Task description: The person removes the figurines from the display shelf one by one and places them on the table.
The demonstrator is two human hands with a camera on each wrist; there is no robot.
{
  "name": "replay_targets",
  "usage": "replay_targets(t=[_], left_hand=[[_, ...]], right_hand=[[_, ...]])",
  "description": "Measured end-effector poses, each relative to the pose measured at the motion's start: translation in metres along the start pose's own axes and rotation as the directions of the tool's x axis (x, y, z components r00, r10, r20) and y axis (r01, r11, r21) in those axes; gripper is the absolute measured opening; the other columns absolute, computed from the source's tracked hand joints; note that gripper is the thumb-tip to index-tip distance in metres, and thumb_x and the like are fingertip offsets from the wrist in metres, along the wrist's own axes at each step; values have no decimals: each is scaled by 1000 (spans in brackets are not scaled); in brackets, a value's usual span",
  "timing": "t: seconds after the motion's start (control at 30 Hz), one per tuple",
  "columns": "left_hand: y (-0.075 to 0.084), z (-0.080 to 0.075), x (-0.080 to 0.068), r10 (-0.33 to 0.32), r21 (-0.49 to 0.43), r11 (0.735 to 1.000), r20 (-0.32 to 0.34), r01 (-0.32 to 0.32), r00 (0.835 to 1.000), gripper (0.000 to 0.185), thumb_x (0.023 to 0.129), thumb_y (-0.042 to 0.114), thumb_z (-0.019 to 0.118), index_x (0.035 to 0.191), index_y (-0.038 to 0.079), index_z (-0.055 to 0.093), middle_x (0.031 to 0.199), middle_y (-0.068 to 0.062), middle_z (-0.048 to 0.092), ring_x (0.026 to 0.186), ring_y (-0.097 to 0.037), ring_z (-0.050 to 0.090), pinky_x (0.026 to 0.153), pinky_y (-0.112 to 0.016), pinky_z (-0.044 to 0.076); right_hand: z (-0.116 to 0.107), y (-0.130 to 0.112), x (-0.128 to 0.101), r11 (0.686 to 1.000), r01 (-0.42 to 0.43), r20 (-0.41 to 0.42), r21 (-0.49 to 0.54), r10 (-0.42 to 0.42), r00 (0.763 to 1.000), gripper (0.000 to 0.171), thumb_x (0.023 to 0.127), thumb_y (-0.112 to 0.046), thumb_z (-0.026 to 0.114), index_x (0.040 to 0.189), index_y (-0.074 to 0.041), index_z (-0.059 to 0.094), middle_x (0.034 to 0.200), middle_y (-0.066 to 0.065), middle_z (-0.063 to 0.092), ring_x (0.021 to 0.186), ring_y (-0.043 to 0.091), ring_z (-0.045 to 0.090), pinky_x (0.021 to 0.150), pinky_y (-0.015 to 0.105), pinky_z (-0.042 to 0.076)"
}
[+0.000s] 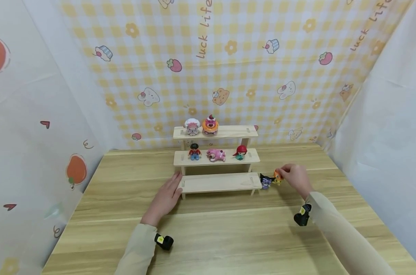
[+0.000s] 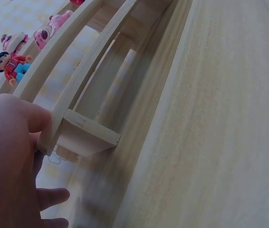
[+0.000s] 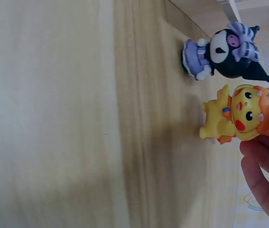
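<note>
At the left end of the lowest step of the wooden shelf [image 1: 221, 182], my left hand [image 1: 164, 196] rests against the board. In the left wrist view its thumb touches the board's front edge, with the other fingers loosely extended. My right hand [image 1: 295, 177] pinches a yellow Pikachu figurine [image 3: 244, 111] by its orange hood, between thumb and fingertips. Right beside it, near the shelf's right end, stands a black and purple Kuromi figurine [image 3: 225, 52] with a bow.
The top step bears a white-capped figurine [image 1: 192, 127] and a pink bear in an orange ring [image 1: 210, 125]. On the middle step are a red-jacketed boy [image 1: 195, 152], a lying pink bear [image 1: 216, 154] and a red-haired figurine [image 1: 240, 152]. A checkered cloth [image 1: 208, 76] hangs behind.
</note>
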State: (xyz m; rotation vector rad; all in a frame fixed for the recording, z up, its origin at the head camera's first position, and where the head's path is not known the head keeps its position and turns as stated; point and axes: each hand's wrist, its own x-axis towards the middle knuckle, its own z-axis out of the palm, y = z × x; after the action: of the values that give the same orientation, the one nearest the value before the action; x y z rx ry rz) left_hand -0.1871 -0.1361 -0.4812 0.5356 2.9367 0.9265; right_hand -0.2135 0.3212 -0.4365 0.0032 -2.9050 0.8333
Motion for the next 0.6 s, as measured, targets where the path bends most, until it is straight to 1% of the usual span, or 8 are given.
replay_targets(t=[0.17, 0.43, 0.6], left_hand=[[0, 1, 0, 4, -1, 1000, -1, -4, 1000, 55, 103, 23, 40, 151, 5, 23, 158, -16, 20, 144, -37, 22, 116, -54, 21], [0, 0, 1, 6, 5, 1000, -7, -6, 1000, 55, 103, 23, 40, 151, 5, 23, 158, -16, 19, 144, -37, 23, 116, -54, 22], [0, 0, 0, 3, -2, 1000, -2, -3, 1000, 54, 103, 23, 40, 151, 5, 23, 158, -16, 19, 144, -37, 23, 116, -54, 22]], right_hand=[[3, 1, -4, 1000, 6, 1, 0, -6, 1000, 25, 94, -23, 60, 90, -1, 74, 79, 10, 72, 58, 15, 49, 51, 26, 36], [3, 1, -4, 999, 9, -10, -42, -10, 1000, 24, 93, -23, 61, 88, -3, 73, 78, 9, 72, 64, 15, 57, 57, 27, 43], [3, 3, -3, 1000, -12, -5, -22, 11, 1000, 29, 96, -27, 56, 91, -3, 72, 80, 9, 71, 66, 16, 55, 58, 27, 42]])
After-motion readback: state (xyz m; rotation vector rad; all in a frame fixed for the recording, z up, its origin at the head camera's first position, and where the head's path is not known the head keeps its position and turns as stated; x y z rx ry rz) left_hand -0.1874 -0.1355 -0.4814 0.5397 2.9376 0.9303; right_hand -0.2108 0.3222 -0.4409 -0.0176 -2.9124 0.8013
